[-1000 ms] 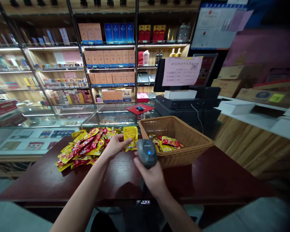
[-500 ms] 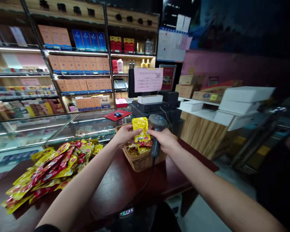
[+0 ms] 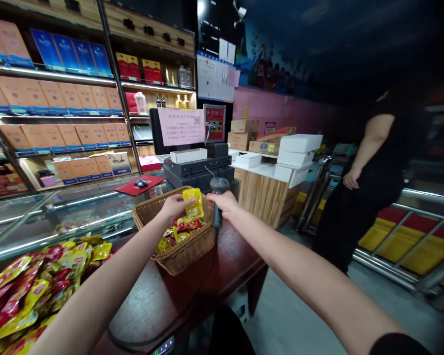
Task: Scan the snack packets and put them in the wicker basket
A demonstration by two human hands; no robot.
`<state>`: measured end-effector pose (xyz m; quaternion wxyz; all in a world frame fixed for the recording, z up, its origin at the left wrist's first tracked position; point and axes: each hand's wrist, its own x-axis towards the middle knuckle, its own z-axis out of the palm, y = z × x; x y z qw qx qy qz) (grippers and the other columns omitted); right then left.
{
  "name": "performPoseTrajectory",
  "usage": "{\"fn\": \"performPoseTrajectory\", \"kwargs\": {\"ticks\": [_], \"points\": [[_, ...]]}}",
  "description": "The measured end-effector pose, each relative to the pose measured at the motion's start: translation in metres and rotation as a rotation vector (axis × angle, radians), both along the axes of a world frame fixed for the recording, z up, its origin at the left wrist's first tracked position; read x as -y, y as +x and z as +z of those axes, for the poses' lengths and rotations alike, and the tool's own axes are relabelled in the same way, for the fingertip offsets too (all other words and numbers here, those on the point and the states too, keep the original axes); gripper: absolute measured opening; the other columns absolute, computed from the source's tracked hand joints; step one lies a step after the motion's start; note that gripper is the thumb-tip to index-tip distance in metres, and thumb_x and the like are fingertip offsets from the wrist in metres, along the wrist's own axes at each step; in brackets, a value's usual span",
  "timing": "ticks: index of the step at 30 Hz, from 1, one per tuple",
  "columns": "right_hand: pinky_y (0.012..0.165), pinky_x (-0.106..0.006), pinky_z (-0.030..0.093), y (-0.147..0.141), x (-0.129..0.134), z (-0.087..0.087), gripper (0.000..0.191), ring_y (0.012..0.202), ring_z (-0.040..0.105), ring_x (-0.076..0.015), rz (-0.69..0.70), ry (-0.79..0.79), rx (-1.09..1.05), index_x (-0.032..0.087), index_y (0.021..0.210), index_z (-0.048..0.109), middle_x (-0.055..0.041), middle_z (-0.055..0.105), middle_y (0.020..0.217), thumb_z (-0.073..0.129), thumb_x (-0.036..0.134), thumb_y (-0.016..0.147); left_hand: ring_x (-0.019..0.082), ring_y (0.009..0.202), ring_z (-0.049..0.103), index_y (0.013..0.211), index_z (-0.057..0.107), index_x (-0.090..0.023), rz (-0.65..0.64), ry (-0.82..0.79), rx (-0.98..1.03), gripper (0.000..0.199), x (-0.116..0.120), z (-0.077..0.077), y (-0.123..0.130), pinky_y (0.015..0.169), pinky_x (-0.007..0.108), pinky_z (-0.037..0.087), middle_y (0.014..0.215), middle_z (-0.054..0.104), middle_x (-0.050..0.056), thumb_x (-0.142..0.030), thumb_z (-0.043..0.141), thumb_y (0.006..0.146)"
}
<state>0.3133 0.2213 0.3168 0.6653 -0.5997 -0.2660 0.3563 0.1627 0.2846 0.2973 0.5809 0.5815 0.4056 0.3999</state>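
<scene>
My left hand (image 3: 174,206) pinches a small yellow snack packet (image 3: 193,204) upright over the wicker basket (image 3: 185,254). Inside the basket lie red and yellow packets (image 3: 181,230). Just right of the packet, my right hand (image 3: 224,202) is closed around the dark handheld scanner (image 3: 217,212), whose head is up and cable hangs down. The packet and the right hand's fingertips are close but apart. A large heap of red and yellow packets (image 3: 33,291) covers the table's left part, partly hidden by my left forearm.
Behind the basket stand a monitor with a pink sheet (image 3: 181,127) and a black cash drawer (image 3: 198,172). A mouse (image 3: 141,183) rests on a red mat. A glass counter (image 3: 85,212) is at left. A person in black (image 3: 370,162) stands at right near metal rails.
The view has turned right, bringing the person into sight. My left hand and its packet have moved away from my right fingertips, showing more of the basket.
</scene>
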Motion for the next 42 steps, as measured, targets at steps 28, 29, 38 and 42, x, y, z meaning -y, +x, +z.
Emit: {"fn": "performPoseTrajectory", "kwargs": {"ticks": [28,29,38,42], "points": [[0.062,-0.028,0.057,-0.213,0.074,-0.028,0.032,0.071,0.061,-0.0141,0.869,0.199,-0.127,0.015,0.078,0.067,-0.0004,0.064,0.077,0.084,0.033,0.058,0.018,0.076,0.067,0.088,0.067,-0.015,0.54,0.101,-0.079,0.045,0.069,-0.071,-0.286,0.066,0.028,0.054,0.082,0.07,0.005,-0.048,0.081,0.06],[0.062,-0.027,0.056,-0.217,0.076,-0.04,0.032,0.069,0.06,-0.0135,0.884,0.17,-0.109,0.015,0.078,0.067,-0.0005,0.064,0.076,0.084,0.034,0.06,0.018,0.074,0.066,0.088,0.068,-0.016,0.546,0.111,-0.142,0.042,0.07,-0.084,-0.289,0.065,0.028,0.053,0.08,0.07,0.005,-0.048,0.078,0.063],[0.057,-0.026,0.052,-0.227,0.093,-0.143,0.041,0.067,0.061,-0.0148,0.928,-0.105,-0.215,0.014,0.079,0.064,-0.0007,0.063,0.072,0.086,0.042,0.057,0.024,0.106,0.059,0.115,0.064,-0.017,0.463,0.428,-0.975,0.033,0.048,-0.164,-0.258,0.095,0.034,0.042,0.111,0.063,0.013,-0.026,0.061,0.083],[0.056,-0.026,0.05,-0.225,0.097,-0.166,0.043,0.061,0.06,-0.0137,0.909,-0.124,-0.196,0.014,0.078,0.063,-0.0012,0.064,0.068,0.085,0.046,0.058,0.032,0.11,0.056,0.136,0.051,-0.023,0.464,0.387,-1.298,0.051,0.025,-0.162,-0.236,0.091,0.042,0.041,0.117,0.058,0.018,-0.039,0.054,0.088]]}}
